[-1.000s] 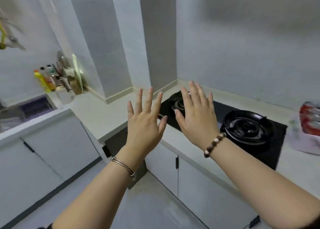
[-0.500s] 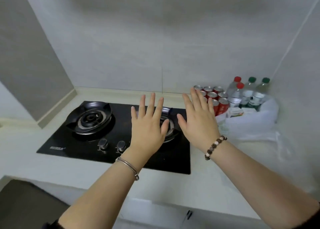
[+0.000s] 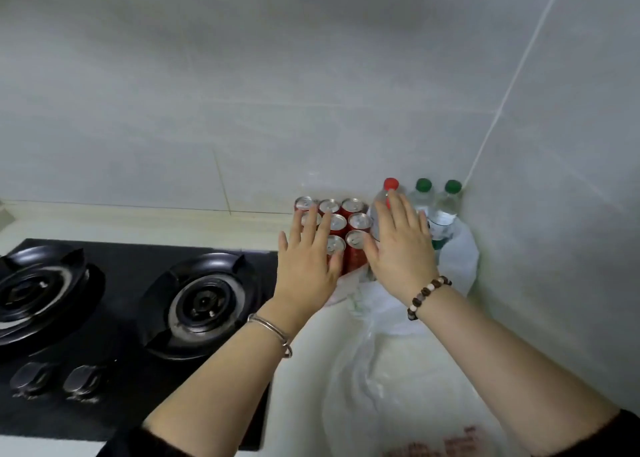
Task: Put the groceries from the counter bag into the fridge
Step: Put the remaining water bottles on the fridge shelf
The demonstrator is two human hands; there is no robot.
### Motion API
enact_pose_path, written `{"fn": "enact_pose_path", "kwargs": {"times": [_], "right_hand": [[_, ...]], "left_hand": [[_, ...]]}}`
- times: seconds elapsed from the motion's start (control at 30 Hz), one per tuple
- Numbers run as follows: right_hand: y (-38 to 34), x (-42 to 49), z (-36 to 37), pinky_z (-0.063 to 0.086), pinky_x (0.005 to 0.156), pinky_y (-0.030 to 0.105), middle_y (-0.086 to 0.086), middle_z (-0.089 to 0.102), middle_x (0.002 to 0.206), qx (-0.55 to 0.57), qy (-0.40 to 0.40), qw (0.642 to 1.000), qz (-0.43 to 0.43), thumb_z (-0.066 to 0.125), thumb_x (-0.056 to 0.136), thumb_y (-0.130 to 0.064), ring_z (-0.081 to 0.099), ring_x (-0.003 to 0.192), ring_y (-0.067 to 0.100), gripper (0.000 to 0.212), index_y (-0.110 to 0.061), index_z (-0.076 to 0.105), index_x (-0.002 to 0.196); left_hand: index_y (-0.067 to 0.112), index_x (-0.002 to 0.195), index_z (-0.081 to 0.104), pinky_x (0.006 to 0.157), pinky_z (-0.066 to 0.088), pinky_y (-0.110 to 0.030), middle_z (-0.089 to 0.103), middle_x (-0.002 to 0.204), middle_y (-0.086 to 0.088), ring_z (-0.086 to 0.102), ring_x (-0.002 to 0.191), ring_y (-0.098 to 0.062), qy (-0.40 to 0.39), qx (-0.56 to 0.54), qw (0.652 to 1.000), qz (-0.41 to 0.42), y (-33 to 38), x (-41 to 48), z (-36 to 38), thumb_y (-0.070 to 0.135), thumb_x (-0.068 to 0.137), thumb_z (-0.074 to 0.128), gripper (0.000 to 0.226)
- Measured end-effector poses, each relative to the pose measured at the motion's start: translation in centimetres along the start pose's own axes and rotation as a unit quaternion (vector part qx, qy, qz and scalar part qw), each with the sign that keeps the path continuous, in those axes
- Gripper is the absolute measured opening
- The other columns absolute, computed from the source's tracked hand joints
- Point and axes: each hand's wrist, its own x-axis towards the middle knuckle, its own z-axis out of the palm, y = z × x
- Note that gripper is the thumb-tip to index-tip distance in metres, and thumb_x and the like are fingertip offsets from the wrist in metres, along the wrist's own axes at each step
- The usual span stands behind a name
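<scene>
Both grips have come from above the stove [image 3: 204,300] to the bag [image 3: 460,266] just right of it. Your left grip [image 3: 306,266] is open over the cans [image 3: 356,254], your right grip [image 3: 401,252] open over the red-capped bottle [image 3: 391,183]; neither holds anything. First pick, I judge: next, close round one can.

1. No text, brand or number can be read anywhere.
2. The plastic bag [image 3: 460,262] on the counter at the right carries reddish print [image 3: 445,443] on its near end, at the bottom edge of the view. It is too blurred to make out.
3. The green-capped bottle [image 3: 449,203] in the far right corner has a label [image 3: 439,230] with a green band, and its lettering is too small to read.
4. The red cans [image 3: 356,261] show only silver tops and plain red sides, with no legible brand.
</scene>
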Motion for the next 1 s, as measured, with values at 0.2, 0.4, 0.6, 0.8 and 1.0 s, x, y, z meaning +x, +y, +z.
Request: {"fn": "enact_pose_path", "kwargs": {"times": [0.2, 0.4, 0.6, 0.8, 1.0], "right_hand": [[9.2, 4.5, 3.3, 0.029, 0.109, 0.049, 0.019, 0.035, 0.146, -0.006, -0.033, 0.994, 0.100, 0.052, 0.090, -0.030, 0.032, 0.134, 0.035, 0.056, -0.002, 0.040, 0.137], [13.5, 8.8, 5.8, 0.037, 0.099, 0.039, 0.014, 0.039, 0.141, 0.040, -0.051, 0.985, 0.161, 0.047, 0.092, -0.026, 0.039, 0.124, 0.031, 0.052, -0.005, 0.035, 0.138], [14.6, 13.1, 6.7, 0.045, 0.079, 0.031, 0.010, 0.034, 0.144, 0.088, -0.069, 0.979, 0.173, 0.047, 0.095, -0.026, 0.052, 0.115, 0.026, 0.053, -0.010, 0.031, 0.142], [15.1, 15.3, 8.5, 0.041, 0.073, 0.030, 0.010, 0.043, 0.136, 0.081, -0.113, 0.974, 0.181, 0.050, 0.095, -0.024, 0.052, 0.114, 0.026, 0.042, -0.010, 0.040, 0.134], [15.0, 15.8, 8.9, 0.048, 0.069, 0.034, 0.012, 0.057, 0.108, 0.115, -0.088, 0.971, 0.192, 0.056, 0.092, -0.019, 0.058, 0.091, 0.028, 0.024, -0.005, 0.049, 0.110]], "left_hand": [[0.013, 0.147, 0.028, 0.113, 0.025, -0.048, 0.028, 0.153, -0.011, 0.023, 0.142, -0.032, -0.048, -0.064, 0.997, 0.003, 3.8, 7.2, 7.2, 0.042, 0.086, 0.032, 0.068], [0.013, 0.143, 0.035, 0.102, 0.040, -0.038, 0.045, 0.139, -0.007, 0.042, 0.125, -0.026, -0.038, -0.152, 0.988, 0.001, 6.4, 13.7, 10.0, 0.023, 0.087, 0.059, 0.061], [0.020, 0.126, 0.047, 0.063, 0.040, -0.032, 0.057, 0.107, -0.007, 0.058, 0.095, -0.028, -0.109, -0.086, 0.990, -0.003, 7.6, 17.4, 10.3, 0.035, 0.088, 0.058, 0.043], [0.013, 0.109, 0.054, 0.063, 0.037, -0.027, 0.063, 0.095, -0.006, 0.060, 0.087, -0.025, -0.126, -0.088, 0.988, 0.001, 7.4, 18.5, 10.2, 0.034, 0.082, 0.068, 0.038], [0.014, 0.109, 0.056, 0.074, 0.052, -0.036, 0.067, 0.089, -0.006, 0.062, 0.083, -0.024, -0.116, -0.183, 0.976, -0.033, 7.0, 18.2, 10.7, 0.030, 0.074, 0.077, 0.043]]}}
